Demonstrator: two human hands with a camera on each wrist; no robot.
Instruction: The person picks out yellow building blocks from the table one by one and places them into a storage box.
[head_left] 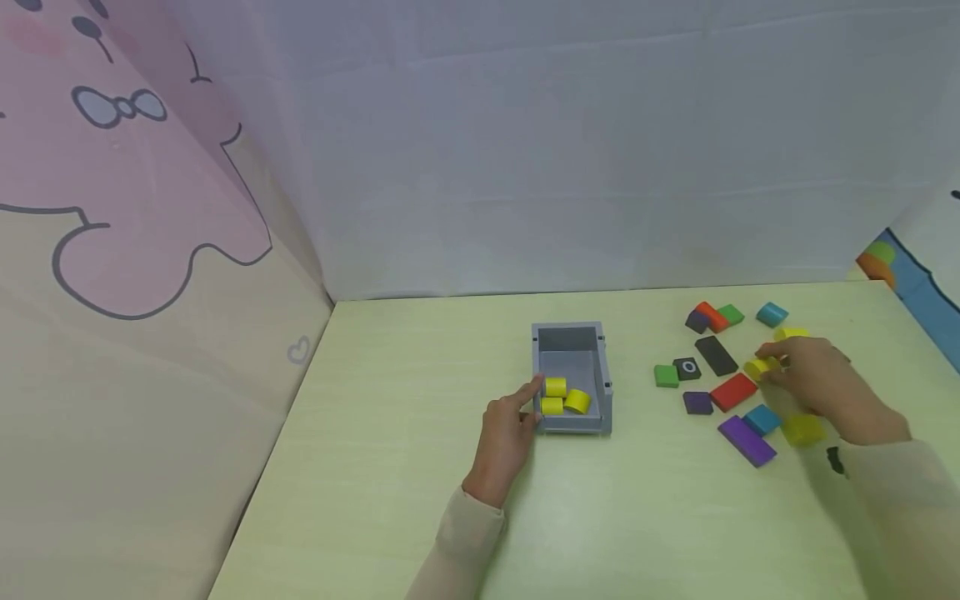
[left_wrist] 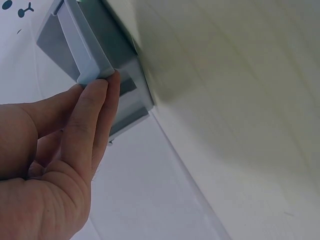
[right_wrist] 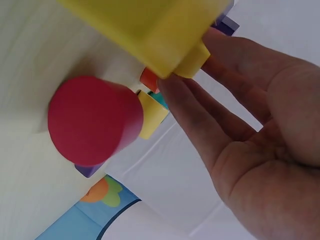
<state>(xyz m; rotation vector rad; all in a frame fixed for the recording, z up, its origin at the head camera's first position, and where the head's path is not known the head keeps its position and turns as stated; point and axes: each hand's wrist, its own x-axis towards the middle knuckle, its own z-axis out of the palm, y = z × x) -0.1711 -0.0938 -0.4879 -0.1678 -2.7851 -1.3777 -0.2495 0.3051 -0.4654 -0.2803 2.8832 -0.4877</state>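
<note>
A grey box [head_left: 570,423] stands on the table with three small yellow blocks [head_left: 577,402] inside its near end. My left hand [head_left: 504,446] holds the box's left side; in the left wrist view, thumb and fingers pinch its edge [left_wrist: 95,70]. At the right, my right hand [head_left: 821,383] pinches a small yellow block [head_left: 759,368] between thumb and fingers, among the scattered blocks. In the right wrist view this yellow block [right_wrist: 194,61] is partly covered by a larger yellow block [right_wrist: 150,30] close to the camera.
Around the right hand lie a red block [head_left: 733,392], a black block [head_left: 716,356], a purple block [head_left: 747,442], blue blocks [head_left: 772,314] and green blocks [head_left: 666,376]. A red cylinder [right_wrist: 90,120] shows in the right wrist view. Behind the table hangs a pale cloth [head_left: 525,167].
</note>
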